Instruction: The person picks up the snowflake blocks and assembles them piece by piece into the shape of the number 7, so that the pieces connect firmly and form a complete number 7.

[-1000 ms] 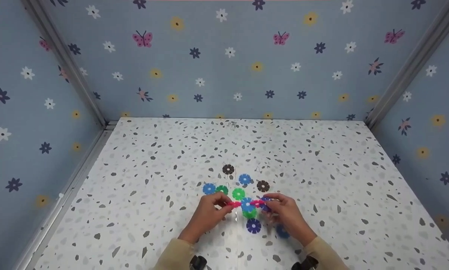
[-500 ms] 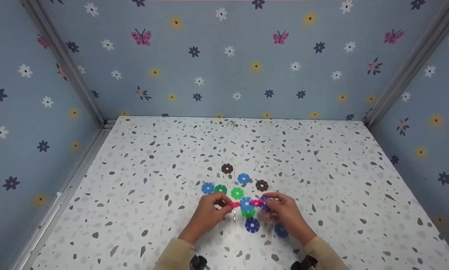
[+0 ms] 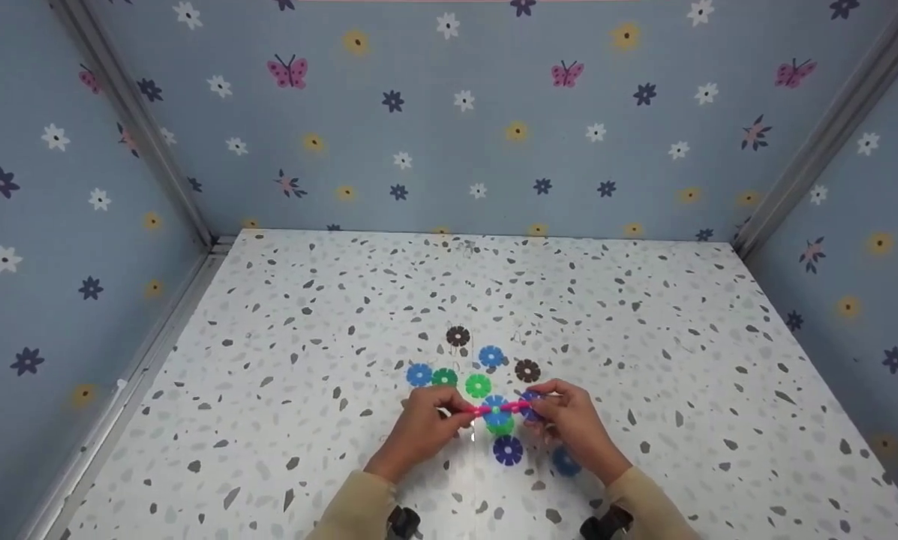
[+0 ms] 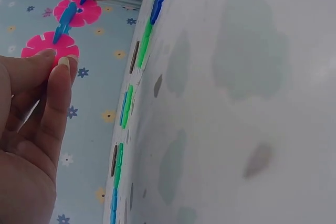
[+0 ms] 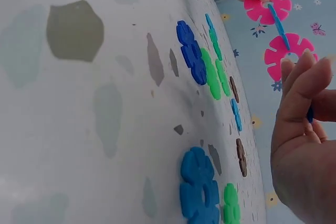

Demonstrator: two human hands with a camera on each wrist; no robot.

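Between both hands, above the table, is a short chain of slotted plastic snowflake discs. My left hand pinches the pink disc at the left end between thumb and fingertips. A light blue disc joins it to a second pink disc. At the right end is a dark blue-purple disc, pinched by my right hand and largely covered by its fingers in the right wrist view. In the head view the light blue disc faces up while both pink ones appear nearly edge-on.
Loose discs lie flat on the speckled white table: two brown, including one brown disc, several blue and green, a purple disc near the front, and a blue disc beside the right forearm. Flower-patterned panels enclose the table.
My left hand has shifted slightly right, bringing its pink disc inward so it now reaches across the light blue disc in the head view. My right hand keeps its hold, nearly still.
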